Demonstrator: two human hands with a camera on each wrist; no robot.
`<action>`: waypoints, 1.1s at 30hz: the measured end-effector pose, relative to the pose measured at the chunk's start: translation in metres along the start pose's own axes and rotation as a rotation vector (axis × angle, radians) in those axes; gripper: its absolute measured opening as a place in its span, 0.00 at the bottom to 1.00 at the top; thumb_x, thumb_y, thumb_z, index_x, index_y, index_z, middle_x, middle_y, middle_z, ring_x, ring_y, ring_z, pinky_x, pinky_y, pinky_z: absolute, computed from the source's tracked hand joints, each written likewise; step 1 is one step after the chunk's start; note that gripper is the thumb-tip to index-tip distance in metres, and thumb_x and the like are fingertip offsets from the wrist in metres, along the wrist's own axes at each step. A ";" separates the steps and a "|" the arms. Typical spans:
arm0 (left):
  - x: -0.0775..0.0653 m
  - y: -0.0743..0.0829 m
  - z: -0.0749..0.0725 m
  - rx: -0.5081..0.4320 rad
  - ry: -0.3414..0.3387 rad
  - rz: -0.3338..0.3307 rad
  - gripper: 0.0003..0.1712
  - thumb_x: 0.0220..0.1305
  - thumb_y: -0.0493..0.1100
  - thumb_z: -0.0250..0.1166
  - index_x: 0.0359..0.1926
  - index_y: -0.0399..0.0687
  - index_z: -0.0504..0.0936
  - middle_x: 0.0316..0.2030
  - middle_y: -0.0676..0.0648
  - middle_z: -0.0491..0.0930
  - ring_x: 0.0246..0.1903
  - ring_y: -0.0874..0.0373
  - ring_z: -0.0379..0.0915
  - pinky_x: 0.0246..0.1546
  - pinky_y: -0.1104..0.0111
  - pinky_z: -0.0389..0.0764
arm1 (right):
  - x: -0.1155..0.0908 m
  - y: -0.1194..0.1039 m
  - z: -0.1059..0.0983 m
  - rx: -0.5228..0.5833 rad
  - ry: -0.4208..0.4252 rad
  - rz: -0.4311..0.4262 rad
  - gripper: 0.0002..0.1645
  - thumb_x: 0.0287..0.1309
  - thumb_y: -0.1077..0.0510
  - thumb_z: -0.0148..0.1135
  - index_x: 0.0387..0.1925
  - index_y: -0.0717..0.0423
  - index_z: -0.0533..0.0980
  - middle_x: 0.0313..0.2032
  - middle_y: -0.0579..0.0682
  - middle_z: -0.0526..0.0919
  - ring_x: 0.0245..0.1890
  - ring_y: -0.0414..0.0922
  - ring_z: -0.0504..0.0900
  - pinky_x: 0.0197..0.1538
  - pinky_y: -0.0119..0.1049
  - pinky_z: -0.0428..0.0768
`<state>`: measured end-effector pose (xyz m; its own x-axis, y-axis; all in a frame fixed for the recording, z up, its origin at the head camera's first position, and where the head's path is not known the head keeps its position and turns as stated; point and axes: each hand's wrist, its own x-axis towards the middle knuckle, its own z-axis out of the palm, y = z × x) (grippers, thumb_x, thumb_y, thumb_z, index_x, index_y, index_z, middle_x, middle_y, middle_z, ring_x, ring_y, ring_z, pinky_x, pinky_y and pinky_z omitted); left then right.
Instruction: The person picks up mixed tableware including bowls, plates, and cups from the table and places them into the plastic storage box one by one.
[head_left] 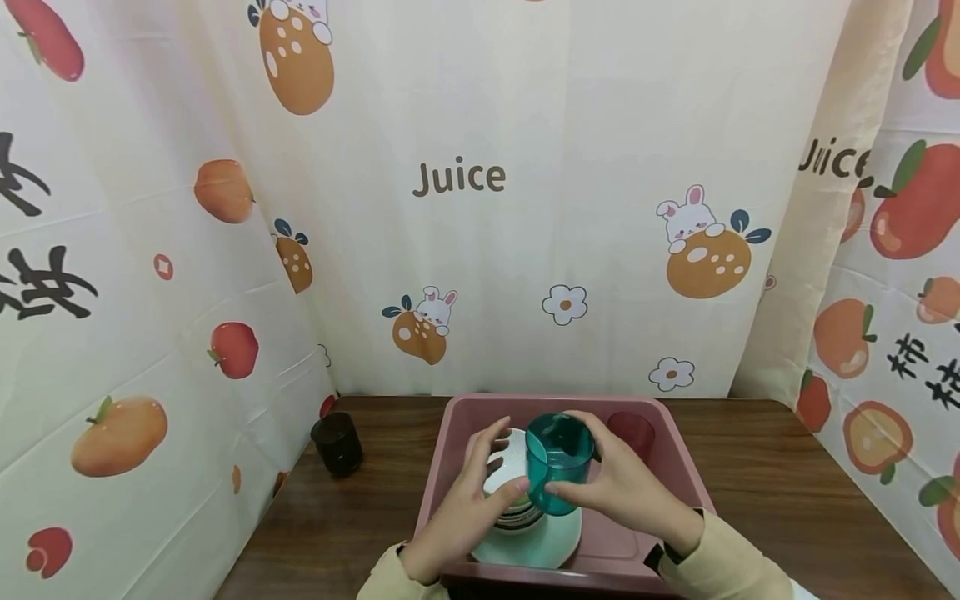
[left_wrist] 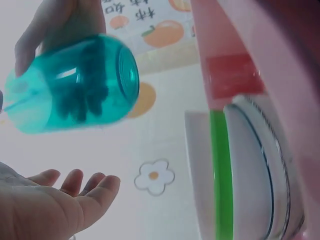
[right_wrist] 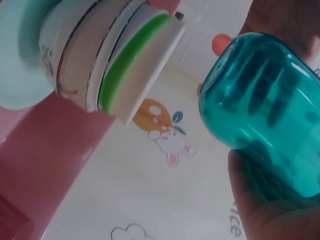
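My right hand [head_left: 630, 479] grips a clear teal cup [head_left: 558, 458], raised above a pink plastic bin [head_left: 682, 450]. My left hand [head_left: 461, 508] is at the cup's left side, thumb and fingers spread and loosely bent. In the left wrist view a gap separates the left fingers [left_wrist: 100, 195] from the cup. Below the hands, a stack of bowls [head_left: 521, 518] sits on a pale green plate [head_left: 536, 548] inside the bin; the hands partly cover it. The right wrist view shows a green band [right_wrist: 132, 60] near the top of the stack.
A translucent red cup [head_left: 632, 435] is in the bin's back right corner. On the wooden table [head_left: 288, 533], left of the bin, stands a black cup [head_left: 337, 444]. Fruit-printed curtains [head_left: 480, 250] close off the back and both sides.
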<state>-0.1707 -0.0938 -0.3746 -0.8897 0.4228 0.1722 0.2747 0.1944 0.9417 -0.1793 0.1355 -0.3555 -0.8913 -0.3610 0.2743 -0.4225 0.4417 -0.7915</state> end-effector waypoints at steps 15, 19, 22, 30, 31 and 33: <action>-0.015 -0.020 -0.045 0.073 0.332 -0.018 0.33 0.70 0.47 0.60 0.71 0.56 0.58 0.63 0.46 0.63 0.65 0.48 0.61 0.66 0.46 0.64 | 0.004 0.019 -0.052 -0.099 0.155 0.102 0.46 0.50 0.49 0.75 0.65 0.60 0.62 0.52 0.57 0.79 0.48 0.51 0.80 0.45 0.41 0.80; -0.018 -0.032 -0.054 0.131 0.384 -0.080 0.34 0.70 0.49 0.60 0.71 0.49 0.59 0.62 0.42 0.64 0.64 0.47 0.62 0.64 0.47 0.66 | 0.003 0.026 -0.065 -0.134 0.154 0.160 0.49 0.51 0.47 0.74 0.66 0.61 0.59 0.52 0.60 0.79 0.48 0.53 0.80 0.46 0.46 0.79; -0.019 -0.041 -0.058 0.160 0.405 -0.129 0.35 0.70 0.50 0.60 0.70 0.43 0.59 0.61 0.38 0.65 0.62 0.44 0.63 0.62 0.48 0.67 | 0.002 0.033 -0.074 -0.142 0.144 0.175 0.48 0.52 0.47 0.74 0.65 0.62 0.59 0.53 0.60 0.78 0.49 0.54 0.80 0.48 0.48 0.78; -0.021 -0.070 -0.058 0.244 0.387 -0.258 0.37 0.68 0.51 0.61 0.67 0.32 0.62 0.57 0.34 0.68 0.55 0.43 0.70 0.52 0.55 0.75 | 0.000 0.053 -0.093 -0.197 0.113 0.187 0.47 0.52 0.48 0.73 0.63 0.65 0.59 0.51 0.63 0.77 0.49 0.55 0.79 0.47 0.48 0.79; -0.021 -0.073 -0.058 0.252 0.382 -0.278 0.37 0.68 0.52 0.61 0.67 0.31 0.62 0.56 0.34 0.69 0.53 0.44 0.71 0.51 0.55 0.76 | 0.000 0.055 -0.094 -0.209 0.108 0.188 0.48 0.52 0.48 0.73 0.63 0.66 0.58 0.52 0.64 0.77 0.49 0.55 0.79 0.47 0.49 0.79; -0.020 -0.080 -0.057 0.275 0.361 -0.302 0.38 0.67 0.52 0.62 0.65 0.27 0.64 0.53 0.33 0.71 0.50 0.45 0.73 0.48 0.56 0.77 | -0.001 0.059 -0.096 -0.222 0.094 0.183 0.48 0.53 0.48 0.73 0.63 0.68 0.57 0.52 0.65 0.76 0.49 0.56 0.79 0.48 0.52 0.79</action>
<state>-0.1954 -0.1687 -0.4369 -0.9992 -0.0093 0.0397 0.0296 0.5052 0.8625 -0.2193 0.2413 -0.3501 -0.9630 -0.1852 0.1956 -0.2694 0.6648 -0.6968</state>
